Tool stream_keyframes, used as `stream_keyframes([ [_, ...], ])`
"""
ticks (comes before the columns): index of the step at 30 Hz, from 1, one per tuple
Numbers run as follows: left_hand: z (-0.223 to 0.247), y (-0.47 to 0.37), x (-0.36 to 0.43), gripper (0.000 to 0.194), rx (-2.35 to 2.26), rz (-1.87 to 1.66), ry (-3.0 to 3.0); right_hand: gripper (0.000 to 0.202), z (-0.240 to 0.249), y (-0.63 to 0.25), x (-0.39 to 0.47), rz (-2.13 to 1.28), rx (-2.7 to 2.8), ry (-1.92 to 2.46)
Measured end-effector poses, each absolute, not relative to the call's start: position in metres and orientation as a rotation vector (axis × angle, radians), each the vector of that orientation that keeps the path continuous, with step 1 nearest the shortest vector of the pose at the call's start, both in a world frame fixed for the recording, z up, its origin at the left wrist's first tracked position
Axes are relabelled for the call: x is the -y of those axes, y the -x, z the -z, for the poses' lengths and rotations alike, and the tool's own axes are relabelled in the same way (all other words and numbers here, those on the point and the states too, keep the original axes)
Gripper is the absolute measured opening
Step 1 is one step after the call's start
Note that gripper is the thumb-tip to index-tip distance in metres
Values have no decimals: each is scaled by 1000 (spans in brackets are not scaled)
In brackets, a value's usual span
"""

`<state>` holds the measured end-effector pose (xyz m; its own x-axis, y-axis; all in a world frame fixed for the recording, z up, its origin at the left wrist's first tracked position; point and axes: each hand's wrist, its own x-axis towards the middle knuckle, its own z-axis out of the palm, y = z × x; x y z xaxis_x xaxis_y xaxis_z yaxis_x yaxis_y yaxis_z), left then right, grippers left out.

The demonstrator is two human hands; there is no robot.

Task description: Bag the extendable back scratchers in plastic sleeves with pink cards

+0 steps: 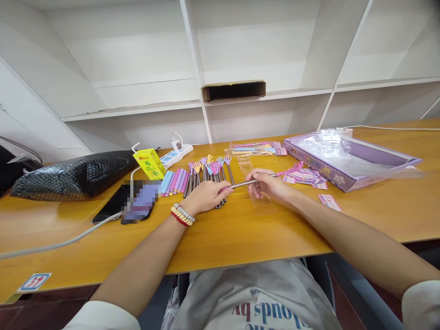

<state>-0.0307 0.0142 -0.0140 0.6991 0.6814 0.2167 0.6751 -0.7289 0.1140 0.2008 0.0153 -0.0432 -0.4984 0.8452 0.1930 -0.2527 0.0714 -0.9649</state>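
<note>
My left hand (205, 198), with coiled bands on its wrist, is closed around the left end of a back scratcher (243, 183), where a bit of pink shows. The metal rod runs level to my right hand (270, 185), whose fingers grip it near the pink claw head (291, 169). Under and beside the right hand lies a clear plastic bag (245, 166). Behind my left hand is a pile of back scratchers (214, 167) with claws in several colours. To their left, blue, pink and purple tubes (176, 180) lie side by side.
Small printed cards (304, 178) and an open purple box (321, 160) with clear film are on the right. Packed back scratchers (256, 148) lie at the back. On the left are a yellow drink carton (150, 164), phones (112, 204), a cable (82, 235) and a black wrapped parcel (75, 176).
</note>
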Motion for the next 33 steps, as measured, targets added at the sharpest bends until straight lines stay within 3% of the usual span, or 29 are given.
stream_keyframes([
  [13, 4, 62, -33, 41, -1367, -453, -2882, 51, 28, -233, -30, -1531, 1107, 624],
  [15, 3, 66, -35, 40, -1387, -451, -2938, 49, 26, -241, -33, -1576, 1109, 705],
  [20, 0, 70, -35, 44, -1428, -427, -3060, 20, 28, -254, -36, -1680, 1380, 827],
  [24, 1, 72, -37, 42, -1449, -465, -3071, 33, 29, -257, -34, -1698, 1678, 896],
  [29, 2, 71, -37, 40, -1443, -558, -3083, 29, 28, -249, -31, -1415, 1958, 1023],
  [33, 3, 67, -35, 40, -1456, -588, -3096, 24, 27, -240, -25, -721, 2231, 1135],
])
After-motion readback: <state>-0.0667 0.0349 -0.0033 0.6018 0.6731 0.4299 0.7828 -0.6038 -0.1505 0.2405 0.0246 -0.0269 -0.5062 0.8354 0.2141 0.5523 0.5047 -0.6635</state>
